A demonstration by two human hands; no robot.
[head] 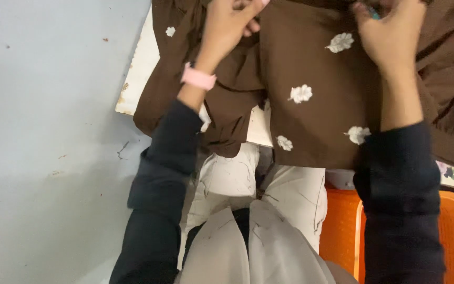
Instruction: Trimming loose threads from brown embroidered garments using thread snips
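On the far side of the person's lap, a brown cloth (pixel 311 68) with small white flowers lies spread over a white table (pixel 142 63), and its near edge hangs down past the table's edge. The left hand (pixel 227 26) rests on the cloth at the far left, with its fingers bent down into the folds, but I cannot tell if they pinch it. A pink band (pixel 198 78) sits on that wrist. The right hand (pixel 392 37) presses on the cloth at the far right, fingers curled over something small and blue-green (pixel 375 14) that is mostly hidden. Both arms wear dark sleeves (pixel 400 179). Near and to the right stands an orange plastic chair (pixel 453 231). A grey floor (pixel 43 158) fills the left.
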